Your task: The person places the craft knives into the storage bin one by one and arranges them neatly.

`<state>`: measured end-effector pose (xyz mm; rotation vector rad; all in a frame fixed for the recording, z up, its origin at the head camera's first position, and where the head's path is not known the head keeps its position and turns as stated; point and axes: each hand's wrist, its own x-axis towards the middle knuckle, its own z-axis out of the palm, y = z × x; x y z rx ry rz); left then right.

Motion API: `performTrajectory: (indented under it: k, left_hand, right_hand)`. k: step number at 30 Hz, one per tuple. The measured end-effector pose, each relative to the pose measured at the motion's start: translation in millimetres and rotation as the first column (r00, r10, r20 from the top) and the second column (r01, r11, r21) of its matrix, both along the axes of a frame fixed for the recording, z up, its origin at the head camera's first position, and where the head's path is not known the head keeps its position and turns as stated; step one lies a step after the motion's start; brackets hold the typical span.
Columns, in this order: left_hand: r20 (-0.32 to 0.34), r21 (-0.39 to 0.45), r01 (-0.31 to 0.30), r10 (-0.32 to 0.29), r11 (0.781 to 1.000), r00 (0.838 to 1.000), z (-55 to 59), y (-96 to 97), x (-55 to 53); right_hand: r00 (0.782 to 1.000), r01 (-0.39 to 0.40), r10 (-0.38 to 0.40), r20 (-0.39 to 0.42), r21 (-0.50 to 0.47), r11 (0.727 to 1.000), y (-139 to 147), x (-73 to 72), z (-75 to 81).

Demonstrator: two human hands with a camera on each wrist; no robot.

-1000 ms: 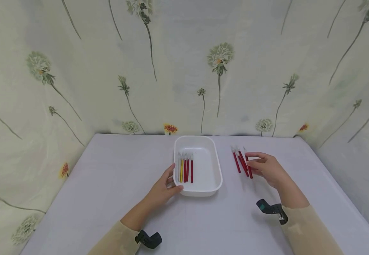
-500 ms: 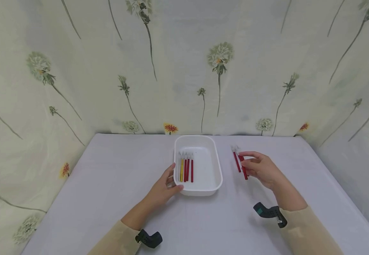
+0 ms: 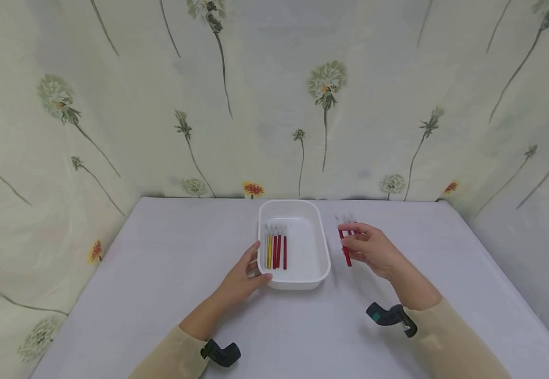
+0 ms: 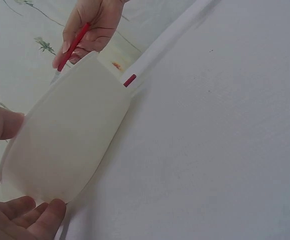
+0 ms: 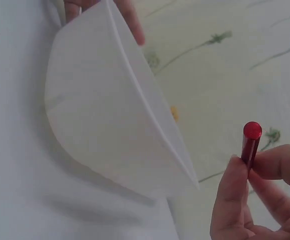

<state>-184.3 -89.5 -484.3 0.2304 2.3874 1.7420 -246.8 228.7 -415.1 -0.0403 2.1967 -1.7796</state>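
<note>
The left forearm, in a beige sleeve (image 3: 172,358), slants up from the bottom left of the head frame to the left hand (image 3: 240,279), which braces the lower left corner of the white tray (image 3: 307,247). Its grip is curved around that corner, thumb at the near end and fingers spread along the left wall. The left wrist view shows fingertips against both the rim and the base.

The right forearm reaches from the lower right corner up and leftward, bringing the right hand (image 3: 373,250) just right of centre, near the tray but apart from it. Its uppermost finger stretches almost level to the left, the others bending beneath it. The grip is closed down to a pinch, with a red stick (image 3: 346,250) caught between thumb and fingers; the stick leans, its pale tip toward the upper left. The right wrist view shows it nearly end-on, at lower right.

The tray sits mid-frame on the white surface (image 3: 175,263). In its left half lie a yellow stick (image 3: 269,252) and several red ones (image 3: 278,252), pale tips upward. More sticks (image 3: 351,219) lie partly hidden behind the right hand; their number cannot be told.
</note>
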Motion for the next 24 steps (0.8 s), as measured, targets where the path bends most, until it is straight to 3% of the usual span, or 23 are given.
performTrajectory:
  k: [24]
  left_hand:
    - [0.0,0.014,0.012,-0.012,1.0,1.0,1.0,-0.1,-0.6]
  right_hand:
    - [0.996,-0.047,0.052,0.075,-0.067,0.997,-62.4,-8.4,-0.8]
